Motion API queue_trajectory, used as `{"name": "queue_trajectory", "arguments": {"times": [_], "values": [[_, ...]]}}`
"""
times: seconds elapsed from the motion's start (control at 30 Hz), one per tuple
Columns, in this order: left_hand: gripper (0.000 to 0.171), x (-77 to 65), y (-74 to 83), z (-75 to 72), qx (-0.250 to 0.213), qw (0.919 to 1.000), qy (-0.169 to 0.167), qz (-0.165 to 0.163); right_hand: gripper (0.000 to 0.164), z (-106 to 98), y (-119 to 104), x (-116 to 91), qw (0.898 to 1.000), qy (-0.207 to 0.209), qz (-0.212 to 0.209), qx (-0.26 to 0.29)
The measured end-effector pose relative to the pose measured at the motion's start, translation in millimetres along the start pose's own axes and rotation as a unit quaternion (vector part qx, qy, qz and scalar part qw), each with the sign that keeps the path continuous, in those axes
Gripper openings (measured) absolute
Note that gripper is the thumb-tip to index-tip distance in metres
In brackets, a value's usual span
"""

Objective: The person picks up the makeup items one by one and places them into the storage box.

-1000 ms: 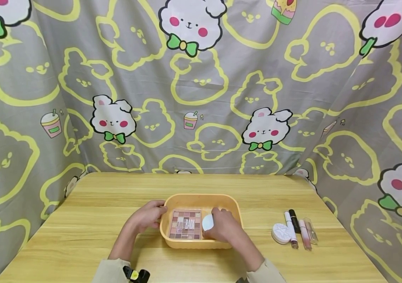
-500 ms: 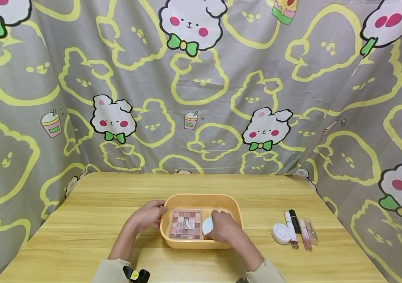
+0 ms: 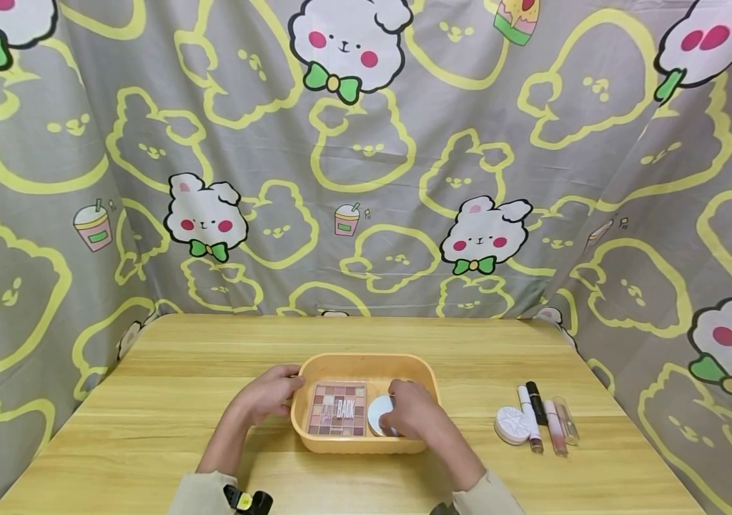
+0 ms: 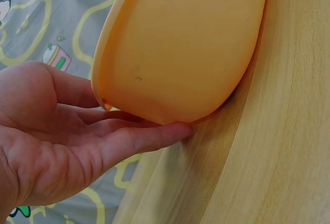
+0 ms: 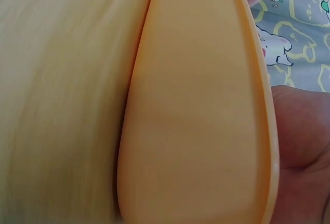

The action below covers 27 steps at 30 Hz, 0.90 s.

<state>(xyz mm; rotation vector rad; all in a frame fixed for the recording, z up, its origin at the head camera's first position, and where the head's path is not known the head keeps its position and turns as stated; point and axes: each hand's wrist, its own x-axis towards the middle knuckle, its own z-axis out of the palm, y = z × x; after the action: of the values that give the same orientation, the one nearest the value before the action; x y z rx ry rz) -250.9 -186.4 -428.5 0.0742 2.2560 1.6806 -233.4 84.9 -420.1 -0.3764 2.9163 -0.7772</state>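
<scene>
A peach-orange plastic bin (image 3: pixel 366 445) stands on the wooden table. My left hand (image 3: pixel 271 392) holds its left end, and in the left wrist view the thumb is at the rim while the fingers reach along the outer wall. Inside, on the left, lies a square eyeshadow palette (image 3: pixel 338 410) with many colour pans and white lettering. Beside it is a round, shiny pale disc-shaped case (image 3: pixel 377 415). My right hand (image 3: pixel 416 410) is in the bin, its loosened fingers over the disc's right part, which they hide. In the right wrist view, the bin wall hides those fingers.
To the right of the bin lie a round white compact (image 3: pixel 512 425), a white-capped tube (image 3: pixel 530 418), a black-capped tube (image 3: pixel 536 403), a pink lip gloss tube (image 3: pixel 556 428) and a small clear case (image 3: pixel 567 420). A patterned grey curtain (image 3: pixel 366 272) surrounds the table.
My right hand has drawn slightly to the right and loosened, showing more of the shiny round case. The left hand and the bin stay put.
</scene>
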Motion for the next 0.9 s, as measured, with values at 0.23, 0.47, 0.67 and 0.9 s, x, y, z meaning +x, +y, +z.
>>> {"name": "queue_trajectory", "arguments": {"times": [0.23,0.47,0.67,0.9], "values": [[0.047,-0.4,1.0,0.3,-0.002,1.0,0.003,-0.002,0.038,-2.4,2.4,1.0,1.0,-0.002,-0.006,0.02],[0.046,-0.3,0.9,0.5,-0.002,1.0,0.006,-0.001,0.039,-1.1,2.8,0.7,1.0,-0.005,-0.007,0.023],[0.046,0.3,0.7,0.7,-0.001,1.0,0.006,0.0,0.034,-3.7,1.4,-1.2,1.0,-0.015,-0.009,0.023],[0.046,1.1,-0.4,0.3,0.0,1.0,-0.002,0.003,0.03,-6.6,0.2,-4.1,0.999,-0.024,-0.023,0.019]]}}
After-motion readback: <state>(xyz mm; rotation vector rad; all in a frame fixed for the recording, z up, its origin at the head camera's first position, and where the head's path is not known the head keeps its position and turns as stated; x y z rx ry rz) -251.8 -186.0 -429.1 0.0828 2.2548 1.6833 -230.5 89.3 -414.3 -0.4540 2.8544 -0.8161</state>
